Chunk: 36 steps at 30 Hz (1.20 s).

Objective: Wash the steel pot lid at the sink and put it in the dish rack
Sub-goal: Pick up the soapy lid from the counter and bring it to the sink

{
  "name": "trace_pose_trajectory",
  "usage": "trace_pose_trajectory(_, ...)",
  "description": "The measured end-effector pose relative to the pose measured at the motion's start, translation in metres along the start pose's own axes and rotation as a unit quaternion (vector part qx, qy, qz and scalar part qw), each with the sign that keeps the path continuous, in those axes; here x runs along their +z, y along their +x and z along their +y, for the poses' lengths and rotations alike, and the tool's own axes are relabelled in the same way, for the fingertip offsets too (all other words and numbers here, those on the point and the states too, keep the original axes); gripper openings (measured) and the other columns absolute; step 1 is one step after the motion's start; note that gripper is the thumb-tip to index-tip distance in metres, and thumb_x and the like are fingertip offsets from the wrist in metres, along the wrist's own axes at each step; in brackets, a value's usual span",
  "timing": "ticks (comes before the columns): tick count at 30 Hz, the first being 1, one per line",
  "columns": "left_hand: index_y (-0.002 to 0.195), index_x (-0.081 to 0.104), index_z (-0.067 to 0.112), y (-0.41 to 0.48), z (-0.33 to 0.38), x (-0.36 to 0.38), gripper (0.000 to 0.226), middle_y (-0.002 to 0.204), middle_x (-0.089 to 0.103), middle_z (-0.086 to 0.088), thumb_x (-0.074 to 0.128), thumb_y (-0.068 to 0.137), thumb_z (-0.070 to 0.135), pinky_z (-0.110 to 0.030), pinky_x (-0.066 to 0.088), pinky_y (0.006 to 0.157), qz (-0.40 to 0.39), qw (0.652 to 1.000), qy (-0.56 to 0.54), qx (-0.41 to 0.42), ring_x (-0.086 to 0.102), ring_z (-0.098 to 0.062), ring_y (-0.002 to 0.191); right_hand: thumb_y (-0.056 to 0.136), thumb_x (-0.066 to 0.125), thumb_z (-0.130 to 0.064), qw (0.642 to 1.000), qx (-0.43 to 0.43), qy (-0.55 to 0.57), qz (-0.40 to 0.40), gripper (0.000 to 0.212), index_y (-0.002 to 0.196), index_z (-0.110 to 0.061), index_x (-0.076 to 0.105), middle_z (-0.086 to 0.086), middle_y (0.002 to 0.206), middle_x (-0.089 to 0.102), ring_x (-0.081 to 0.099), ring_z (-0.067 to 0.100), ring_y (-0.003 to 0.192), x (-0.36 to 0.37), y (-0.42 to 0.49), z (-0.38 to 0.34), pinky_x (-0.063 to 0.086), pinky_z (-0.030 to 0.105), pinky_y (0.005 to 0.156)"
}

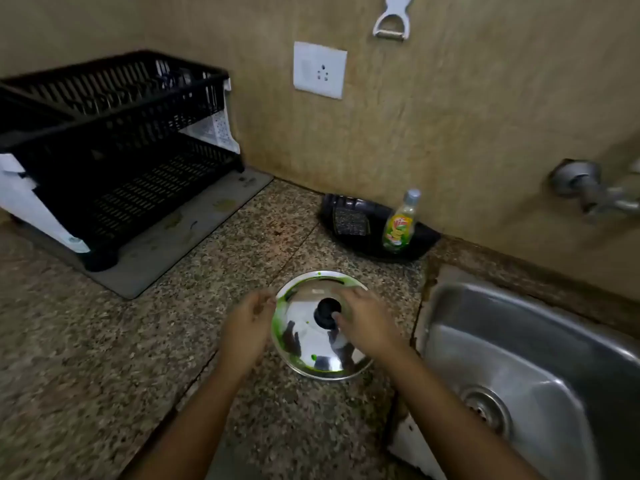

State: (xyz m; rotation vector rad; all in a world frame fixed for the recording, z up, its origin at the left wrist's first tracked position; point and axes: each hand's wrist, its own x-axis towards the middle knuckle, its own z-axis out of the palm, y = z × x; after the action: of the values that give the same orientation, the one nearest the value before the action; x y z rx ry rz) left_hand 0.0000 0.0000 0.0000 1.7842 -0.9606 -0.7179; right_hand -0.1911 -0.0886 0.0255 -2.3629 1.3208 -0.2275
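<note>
Granite counter point(104, 341) carries the green-smeared steel lid point(311, 344); my right hand point(367, 323) pinches its black knob point(325, 308), left hand point(247, 322) loosely curled at the rim.

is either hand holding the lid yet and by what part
The steel lid lies flat on the counter. The right hand has fingers at its black knob; a closed grip cannot be told.

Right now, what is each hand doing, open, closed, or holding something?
Left hand: loosely curled at the steel pot lid rim, holding nothing.
Right hand: fingers at the lid's black knob; grip cannot be told.
</note>
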Motion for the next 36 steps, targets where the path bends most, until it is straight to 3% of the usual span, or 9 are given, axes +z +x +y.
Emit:
trace_pose_trajectory(8, 0.113, 0.063, 0.020, 0.035, -0.008, -0.005, 0.021, 0.103, 0.064, 0.005, 0.052, 0.095, 0.024, -0.020, 0.044, 0.073, -0.004, 1.000, -0.004, -0.024, 0.061, -0.013, 0.096, 0.089, 0.060, -0.030, 0.979, -0.033, -0.142, -0.142, 0.042, 0.129, -0.029, 0.052, 0.009, 0.133, 0.043, 0.038, 0.032, 0.123, 0.013, 0.037, -0.017, 0.047, 0.043, 0.091)
trace_pose_trajectory(14, 0.121, 0.061, 0.016, 0.049, -0.007, -0.003, 0.032, 0.111, 0.061, 0.006, 0.050, 0.095, 0.032, -0.026, 0.041, 0.088, 0.006, 0.997, -0.033, -0.064, 0.057, -0.014, 0.102, 0.090, 0.057, -0.021, 0.990, -0.064, -0.105, -0.074, 0.034, 0.124, -0.024, 0.054, 0.008, 0.125, 0.045, 0.040, 0.028, 0.117, 0.010, 0.027, -0.022, 0.037, 0.035, 0.091)
trace_pose_trajectory(17, 0.113, 0.066, 0.019, 0.059, -0.002, 0.000, 0.045, 0.114, 0.069, -0.002, 0.043, 0.090, 0.051, -0.042, 0.048, 0.097, -0.037, 0.986, -0.112, -0.119, 0.064, -0.021, 0.104, 0.087, 0.062, -0.019, 0.993, -0.094, -0.075, -0.018, 0.037, 0.124, -0.023, 0.057, 0.007, 0.124, 0.048, 0.042, 0.027, 0.115, -0.009, 0.024, -0.021, 0.041, 0.040, 0.093)
trace_pose_trajectory(20, 0.116, 0.062, 0.017, 0.063, 0.020, 0.011, 0.051, 0.111, 0.068, -0.008, 0.028, 0.098, 0.051, -0.041, 0.047, 0.094, -0.134, 0.940, -0.221, -0.223, 0.063, -0.025, 0.103, 0.086, 0.064, -0.018, 0.996, -0.078, -0.033, -0.002, 0.040, 0.124, -0.028, 0.058, 0.003, 0.126, 0.049, 0.042, 0.026, 0.115, -0.026, 0.015, -0.009, 0.038, 0.039, 0.097)
trace_pose_trajectory(24, 0.113, 0.065, 0.013, 0.060, 0.044, 0.046, 0.055, 0.100, 0.074, -0.007, 0.025, 0.099, 0.049, -0.032, 0.055, 0.081, -0.260, 0.891, -0.277, -0.248, 0.069, -0.020, 0.093, 0.080, 0.068, -0.015, 0.999, -0.035, 0.011, 0.015, 0.043, 0.120, -0.029, 0.062, 0.004, 0.122, 0.055, 0.048, 0.028, 0.116, -0.045, -0.007, 0.026, 0.039, 0.039, 0.100)
trace_pose_trajectory(27, 0.105, 0.068, 0.013, 0.041, 0.072, 0.096, 0.042, 0.088, 0.077, -0.003, 0.035, 0.099, 0.039, -0.025, 0.058, 0.065, -0.289, 0.886, -0.263, -0.249, 0.072, -0.013, 0.077, 0.079, 0.068, -0.012, 0.999, 0.009, 0.020, 0.035, 0.044, 0.120, -0.027, 0.062, 0.003, 0.123, 0.057, 0.048, 0.025, 0.119, -0.069, -0.037, 0.061, 0.039, 0.037, 0.102)
trace_pose_trajectory(30, 0.120, 0.063, 0.008, 0.018, 0.093, 0.151, 0.043, 0.105, 0.072, -0.009, 0.043, 0.097, 0.039, -0.032, 0.056, 0.078, -0.290, 0.884, -0.265, -0.254, 0.068, -0.019, 0.088, 0.080, 0.067, -0.011, 0.998, 0.046, 0.009, 0.047, 0.044, 0.120, -0.028, 0.062, 0.003, 0.123, 0.055, 0.047, 0.025, 0.119, -0.092, -0.066, 0.099, 0.039, 0.036, 0.101)
trace_pose_trajectory(34, 0.123, 0.059, 0.005, -0.016, 0.127, 0.219, 0.047, 0.078, 0.075, -0.007, 0.041, 0.098, 0.039, -0.035, 0.052, 0.074, -0.317, 0.855, -0.298, -0.282, 0.064, -0.022, 0.084, 0.077, 0.067, -0.012, 0.992, 0.094, -0.001, 0.085, 0.045, 0.116, -0.034, 0.063, -0.001, 0.122, 0.054, 0.047, 0.029, 0.117, -0.120, -0.106, 0.153, 0.040, 0.042, 0.099)
trace_pose_trajectory(36, 0.130, 0.053, 0.002, -0.030, 0.146, 0.245, 0.049, 0.080, 0.072, -0.010, 0.035, 0.100, 0.037, -0.035, 0.049, 0.072, -0.332, 0.839, -0.321, -0.289, 0.061, -0.023, 0.082, 0.078, 0.067, -0.011, 0.988, 0.110, 0.006, 0.110, 0.044, 0.115, -0.034, 0.063, -0.003, 0.123, 0.053, 0.046, 0.026, 0.118, -0.132, -0.122, 0.175, 0.041, 0.042, 0.100)
